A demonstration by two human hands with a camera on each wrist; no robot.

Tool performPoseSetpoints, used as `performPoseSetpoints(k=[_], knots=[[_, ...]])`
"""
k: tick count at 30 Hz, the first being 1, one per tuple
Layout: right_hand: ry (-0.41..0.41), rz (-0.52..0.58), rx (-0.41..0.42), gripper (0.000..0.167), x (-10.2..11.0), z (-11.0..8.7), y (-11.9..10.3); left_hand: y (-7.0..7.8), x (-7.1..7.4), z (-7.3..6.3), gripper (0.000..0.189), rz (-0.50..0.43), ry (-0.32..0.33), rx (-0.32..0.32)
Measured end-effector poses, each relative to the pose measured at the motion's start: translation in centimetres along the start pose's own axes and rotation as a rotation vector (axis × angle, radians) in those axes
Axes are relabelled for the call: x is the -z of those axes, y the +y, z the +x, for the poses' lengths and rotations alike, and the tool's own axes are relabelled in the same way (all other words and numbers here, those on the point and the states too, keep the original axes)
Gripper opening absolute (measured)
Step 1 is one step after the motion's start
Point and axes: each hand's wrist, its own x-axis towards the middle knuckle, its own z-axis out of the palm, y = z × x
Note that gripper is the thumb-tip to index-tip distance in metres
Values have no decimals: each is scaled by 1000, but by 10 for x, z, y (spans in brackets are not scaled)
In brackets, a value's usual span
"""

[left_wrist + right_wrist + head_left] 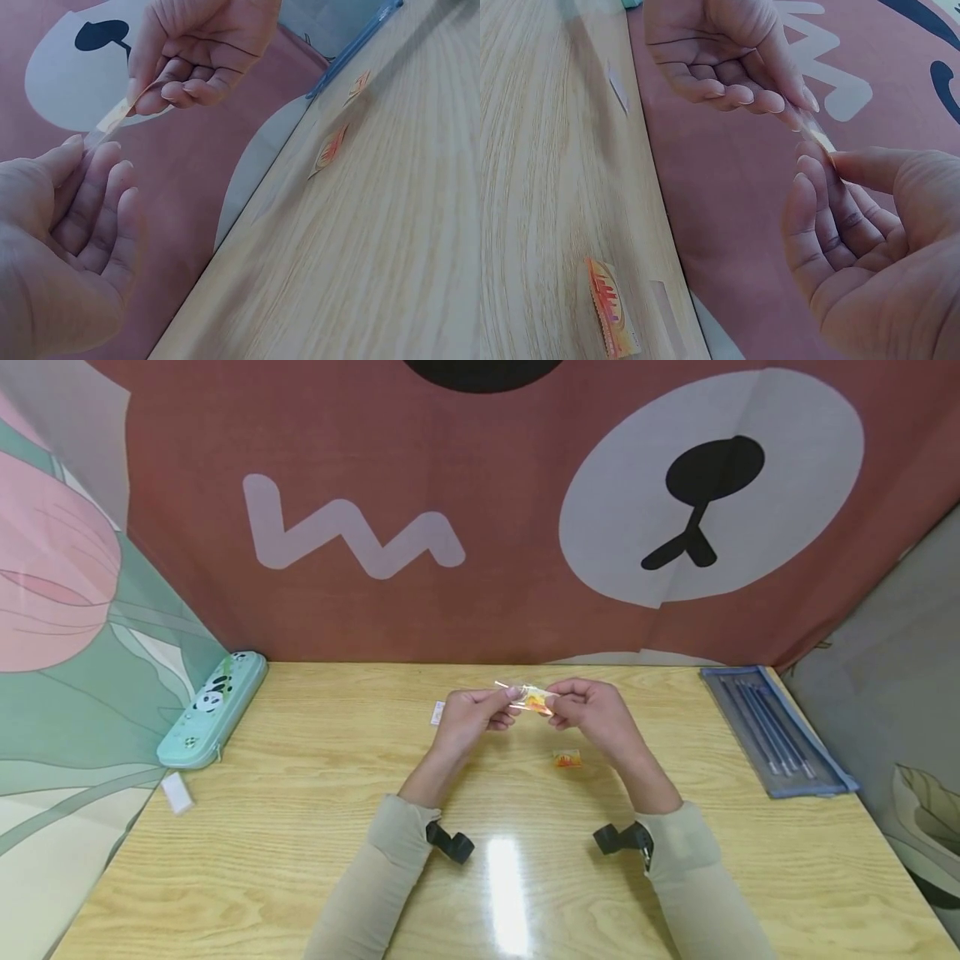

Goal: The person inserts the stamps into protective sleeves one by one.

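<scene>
Both hands pinch a small clear plastic packet with an orange-yellow print [537, 700], held up above the far part of the table. My left hand [474, 714] grips its clear end between thumb and forefinger, and my right hand [592, 710] pinches the printed end. In the wrist views the packet [112, 120] appears nearly edge-on, stretched between the two thumbs. Below the right hand, a flat orange-yellow packet [567, 758] with a serrated edge lies on the table. Behind the left hand, a small white printed piece [437, 712] is partly covered.
A mint panda pencil case [212, 710] lies at the table's left edge, with a small white block [177, 793] in front of it. On the right is a blue mesh pouch [776, 731] containing several pens or pencils. A printed brown cloth [450, 610] hangs behind the table [262, 860].
</scene>
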Motion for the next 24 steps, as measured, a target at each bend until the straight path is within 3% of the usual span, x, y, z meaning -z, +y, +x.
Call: performPoseSetpoints(k=[5, 12, 24], knots=[[6, 13, -1, 30, 0, 0, 0, 0, -1, 0, 30, 30, -30, 5], [17, 27, -15, 29, -2, 0, 2, 1, -1, -1, 30, -12, -20, 26], [19, 33, -13, 30, -4, 1, 5, 0, -3, -2, 27, -66, -75, 58]])
